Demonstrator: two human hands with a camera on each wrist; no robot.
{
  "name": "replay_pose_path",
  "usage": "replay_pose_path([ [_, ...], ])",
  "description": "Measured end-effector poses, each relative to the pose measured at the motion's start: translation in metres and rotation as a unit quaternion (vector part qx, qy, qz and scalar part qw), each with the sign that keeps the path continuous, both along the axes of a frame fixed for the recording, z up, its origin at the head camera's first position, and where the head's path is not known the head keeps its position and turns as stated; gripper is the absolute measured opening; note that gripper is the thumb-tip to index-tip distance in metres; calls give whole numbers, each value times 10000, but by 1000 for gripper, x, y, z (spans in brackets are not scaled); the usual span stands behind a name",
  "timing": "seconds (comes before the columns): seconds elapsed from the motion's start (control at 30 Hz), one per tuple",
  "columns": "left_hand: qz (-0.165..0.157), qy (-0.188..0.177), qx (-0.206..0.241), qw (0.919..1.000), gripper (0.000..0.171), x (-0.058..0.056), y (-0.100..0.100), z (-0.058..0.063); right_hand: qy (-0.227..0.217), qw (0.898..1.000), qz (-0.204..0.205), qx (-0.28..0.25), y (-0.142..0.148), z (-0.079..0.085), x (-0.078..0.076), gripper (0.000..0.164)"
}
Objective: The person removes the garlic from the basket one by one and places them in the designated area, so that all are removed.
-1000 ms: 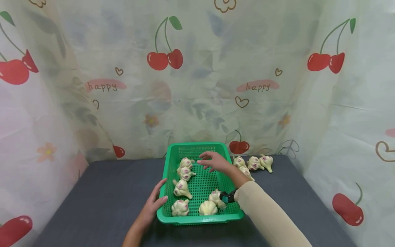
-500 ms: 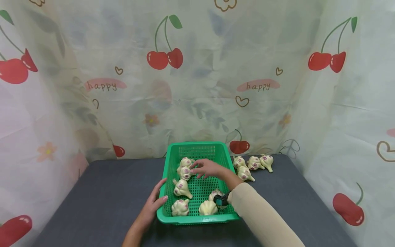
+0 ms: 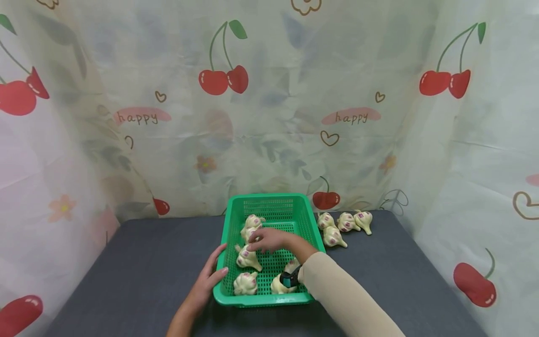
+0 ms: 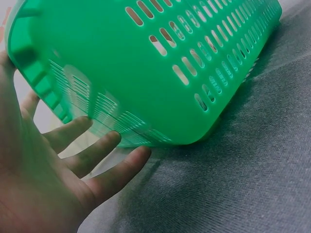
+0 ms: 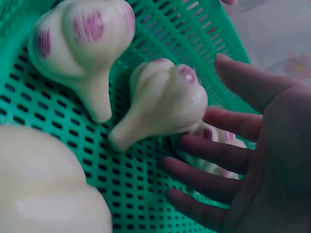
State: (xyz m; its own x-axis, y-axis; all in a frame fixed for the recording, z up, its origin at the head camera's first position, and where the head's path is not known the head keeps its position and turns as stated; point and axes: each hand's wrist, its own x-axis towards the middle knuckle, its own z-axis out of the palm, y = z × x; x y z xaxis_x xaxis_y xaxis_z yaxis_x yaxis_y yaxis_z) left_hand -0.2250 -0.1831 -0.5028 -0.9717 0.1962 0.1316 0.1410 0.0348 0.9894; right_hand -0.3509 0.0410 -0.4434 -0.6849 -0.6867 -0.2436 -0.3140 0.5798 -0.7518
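Right hand [image 3: 270, 239]: inside the basket, fingers bent a little and holding nothing that I can see; the right wrist view shows the thumb set wide of them, a gap the head view does not give.

Left hand [image 3: 209, 274]: at the basket's left side, thumb and forefinger on the rim; the left wrist view adds three straight, spread fingers beside the outer wall, contact uncertain.

Green slotted plastic basket [image 3: 271, 300]: between the hands, on a dark grey woven surface [image 4: 243, 160].

Long-necked garlic bulb [image 5: 163, 99], purple-marked: just ahead of the right fingertips; whether they touch it I cannot tell.

Half-covered garlic bulb [image 5: 218, 150]: behind the right fingers, as the right wrist view shows.

Far garlic bulb [image 3: 254, 221]: past the right fingertips.

Corner garlic bulb [image 3: 245, 284]: nearer the person than the right fingers.

Pair of garlic bulbs [image 3: 278, 285]: below the right forearm, partly hidden by a black wristband [image 3: 289, 277].

Four loose garlic bulbs [image 3: 333, 237]: outside the basket, right of the right hand; head view only.
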Motion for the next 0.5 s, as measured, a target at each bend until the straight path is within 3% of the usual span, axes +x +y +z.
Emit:
replay_pose_path([
  [0.23, 32, -63, 10, 10000, 58, -2, 0, -2, 200, 9993, 186, 252, -10, 2, 5, 44],
  [0.37, 22, -25, 6, 10000, 59, -2, -1, -2, 574, 9960, 502, 469, -16, 0, 5, 26],
  [0.5, 28, -32, 56, 10000, 58, -2, -1, -3, 962, 9901, 664, 781, -21, -4, 6, 30],
])
